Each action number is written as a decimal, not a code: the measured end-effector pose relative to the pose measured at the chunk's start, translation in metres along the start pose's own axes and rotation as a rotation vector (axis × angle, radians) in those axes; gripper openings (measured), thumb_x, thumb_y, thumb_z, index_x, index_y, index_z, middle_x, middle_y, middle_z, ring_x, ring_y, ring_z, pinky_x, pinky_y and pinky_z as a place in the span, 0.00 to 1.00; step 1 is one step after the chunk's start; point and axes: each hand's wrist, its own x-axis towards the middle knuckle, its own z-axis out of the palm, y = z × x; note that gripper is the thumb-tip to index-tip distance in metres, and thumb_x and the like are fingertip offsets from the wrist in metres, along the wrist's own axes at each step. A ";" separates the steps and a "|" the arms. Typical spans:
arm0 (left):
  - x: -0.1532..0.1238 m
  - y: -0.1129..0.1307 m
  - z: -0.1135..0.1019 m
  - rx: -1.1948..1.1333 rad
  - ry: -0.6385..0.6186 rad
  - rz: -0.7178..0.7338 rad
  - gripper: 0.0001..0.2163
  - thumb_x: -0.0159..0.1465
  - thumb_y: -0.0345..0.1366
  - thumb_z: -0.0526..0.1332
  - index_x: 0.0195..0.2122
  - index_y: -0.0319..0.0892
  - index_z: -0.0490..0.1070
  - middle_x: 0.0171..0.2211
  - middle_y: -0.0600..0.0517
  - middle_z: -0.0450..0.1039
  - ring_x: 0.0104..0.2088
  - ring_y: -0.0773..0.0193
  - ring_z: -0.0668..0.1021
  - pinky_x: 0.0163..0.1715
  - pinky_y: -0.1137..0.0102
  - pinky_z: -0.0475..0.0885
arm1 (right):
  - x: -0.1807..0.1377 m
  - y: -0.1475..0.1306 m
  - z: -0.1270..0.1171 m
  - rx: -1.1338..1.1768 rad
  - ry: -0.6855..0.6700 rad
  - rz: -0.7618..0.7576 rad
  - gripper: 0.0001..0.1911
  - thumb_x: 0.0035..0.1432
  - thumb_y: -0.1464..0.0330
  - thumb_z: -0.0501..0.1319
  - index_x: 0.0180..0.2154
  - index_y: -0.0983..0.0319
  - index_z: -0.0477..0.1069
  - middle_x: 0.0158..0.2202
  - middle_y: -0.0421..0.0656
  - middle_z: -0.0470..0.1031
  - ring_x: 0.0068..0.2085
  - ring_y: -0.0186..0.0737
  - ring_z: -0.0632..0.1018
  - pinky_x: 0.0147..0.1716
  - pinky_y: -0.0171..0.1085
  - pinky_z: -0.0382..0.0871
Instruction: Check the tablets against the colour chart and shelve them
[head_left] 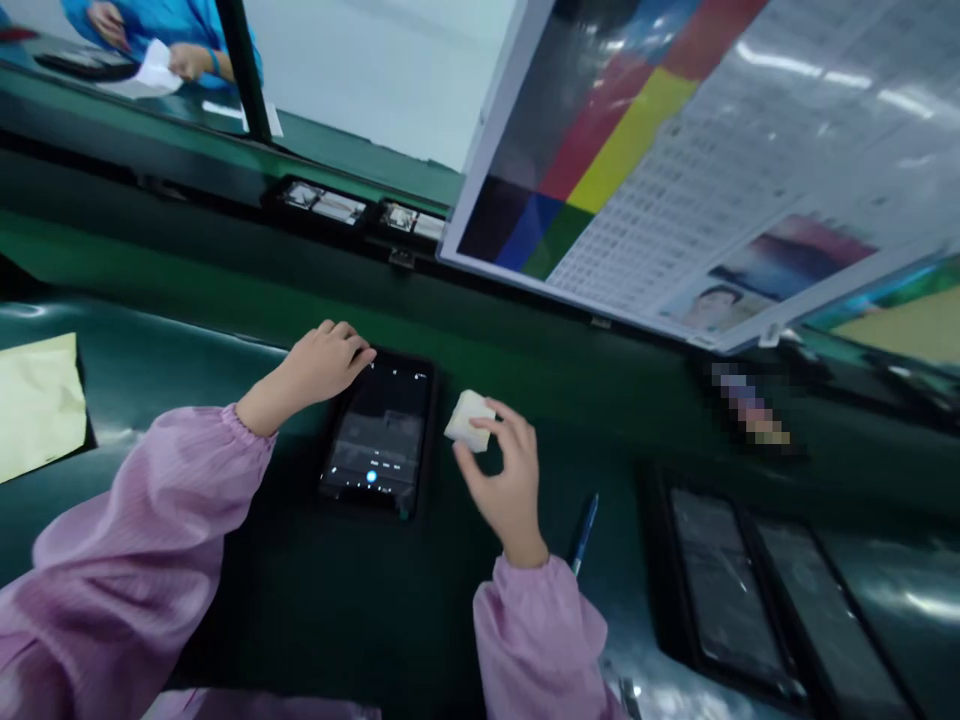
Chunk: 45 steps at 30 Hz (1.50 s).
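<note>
A black tablet lies on the dark green tabletop with its screen lit, showing what looks like a camera app with a round button near the bottom. My left hand is closed over its upper left corner, the fingers curled at the edge and partly hiding it. To the right of the tablet, my right hand pinches a small white folded cloth or pad between thumb and fingers. The pad is apart from the tablet.
A blue pen lies right of my right forearm. Two dark tablets rest farther right. Yellowish paper is at the left. Behind stands a large printed board. Across the partition, a person in blue handles white paper.
</note>
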 end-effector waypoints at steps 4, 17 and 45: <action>0.003 -0.011 0.015 0.042 -0.001 0.001 0.14 0.76 0.41 0.59 0.53 0.38 0.76 0.54 0.43 0.77 0.56 0.51 0.77 0.59 0.50 0.72 | -0.016 -0.028 0.013 0.083 -0.273 -0.077 0.34 0.57 0.59 0.76 0.60 0.54 0.65 0.69 0.50 0.63 0.69 0.58 0.65 0.66 0.62 0.65; 0.002 0.008 0.027 0.094 0.050 -0.081 0.12 0.75 0.42 0.62 0.46 0.36 0.76 0.50 0.44 0.76 0.52 0.53 0.79 0.53 0.54 0.76 | -0.027 -0.034 0.028 0.031 -0.548 0.079 0.58 0.44 0.65 0.84 0.68 0.49 0.52 0.75 0.49 0.48 0.75 0.62 0.54 0.71 0.68 0.57; -0.050 0.030 -0.087 -0.812 -0.162 -0.085 0.34 0.70 0.69 0.45 0.56 0.45 0.70 0.42 0.47 0.76 0.43 0.51 0.81 0.46 0.59 0.76 | -0.034 -0.013 0.047 0.726 -0.206 0.534 0.36 0.73 0.41 0.49 0.61 0.61 0.74 0.64 0.50 0.74 0.67 0.53 0.72 0.70 0.53 0.63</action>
